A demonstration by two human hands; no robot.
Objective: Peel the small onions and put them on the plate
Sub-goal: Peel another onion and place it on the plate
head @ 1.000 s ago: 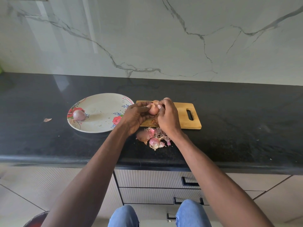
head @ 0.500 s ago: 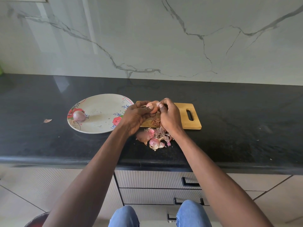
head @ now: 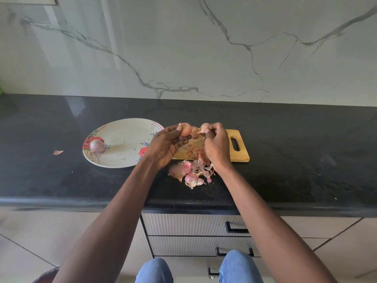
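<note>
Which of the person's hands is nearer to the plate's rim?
Left. The left hand, gripping an onion, sits at the plate's right rim. The right hand, pinching peel, is farther right, over the cutting board.

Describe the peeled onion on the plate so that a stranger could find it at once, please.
On the black counter, left of the wooden cutting board, lies a white flowered plate. The peeled onion sits at its left edge, by a red flower. It alone is smooth, purple and on the plate.
</note>
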